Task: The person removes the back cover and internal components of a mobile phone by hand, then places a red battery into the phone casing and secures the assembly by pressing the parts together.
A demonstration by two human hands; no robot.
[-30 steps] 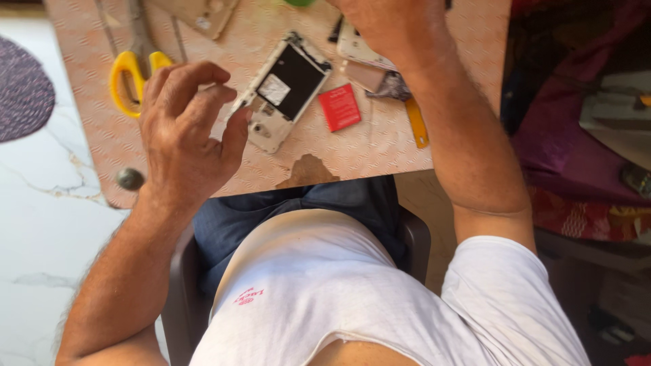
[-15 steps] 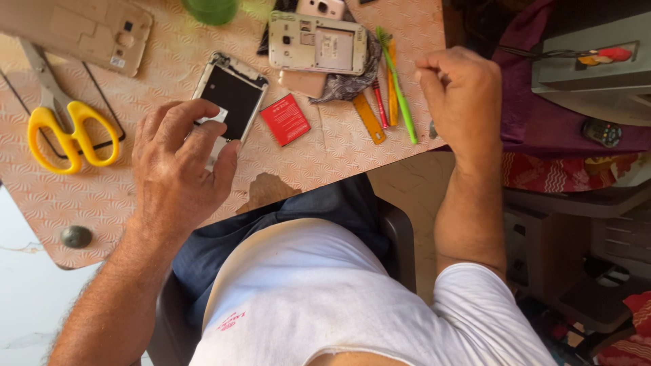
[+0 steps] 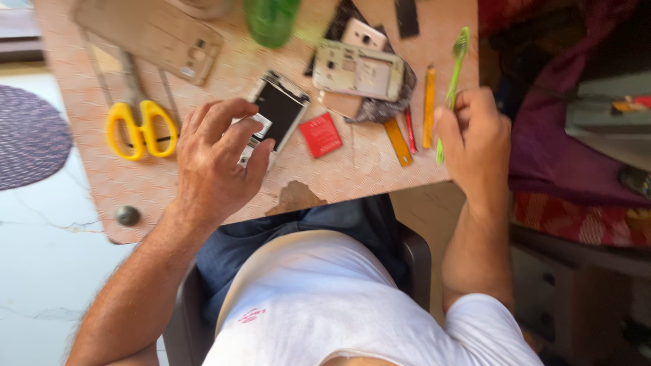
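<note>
A small table (image 3: 352, 169) with a worn, patterned pink top stands over a pale marble floor (image 3: 47, 271), with a round purple mat (image 3: 27, 135) to the far left of the left hand. Head view: the left hand (image 3: 217, 159) rests on the table, fingers curled, with the fingertips pressed on the lower edge of an opened phone (image 3: 277, 112) that lies flat with its dark inner face up. Just right of that hand lies a small red battery (image 3: 320, 134). Left of the hand lie yellow-handled scissors (image 3: 141, 125), and beyond them a tan back cover (image 3: 152, 34). Above the phone, farther from the hand, a second phone frame (image 3: 358, 71) rests on a dark cloth. The right hand (image 3: 475, 139) is at the table's right edge, closed around the handle of a green toothbrush (image 3: 453, 74), bristles pointing away from the person. Just left of this hand lie orange and red pry tools (image 3: 428, 105). A blurred green bottle (image 3: 271, 20) stands at the far edge.
</note>
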